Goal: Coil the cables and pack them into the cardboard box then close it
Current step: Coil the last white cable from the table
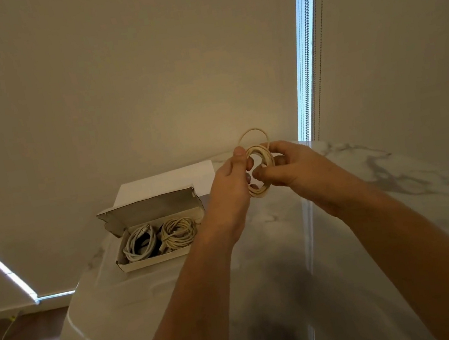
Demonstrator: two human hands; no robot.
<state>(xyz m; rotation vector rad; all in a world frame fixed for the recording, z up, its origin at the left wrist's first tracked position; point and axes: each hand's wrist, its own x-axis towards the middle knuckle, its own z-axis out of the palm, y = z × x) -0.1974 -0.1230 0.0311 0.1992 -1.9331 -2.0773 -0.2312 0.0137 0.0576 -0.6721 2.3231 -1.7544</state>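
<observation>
A cream cable coil (260,174) is pinched between the fingers (251,179) of the left hand (228,186) and right hand (289,166), raised above the marble table (368,206). One loop is seen sticking up. Left, two coiled cables (159,237) are held in the open cardboard box (155,260).

My two arms come into view from the bottom edge, both bare from the wrists back to where the picture cuts them off: no sleeves, cuffs or gloves. My left hand (229,182) and my right hand (289,164) wear no rings that I can see, and neither wrist carries a watch or band. One thumbnail shows, short and plain.
</observation>
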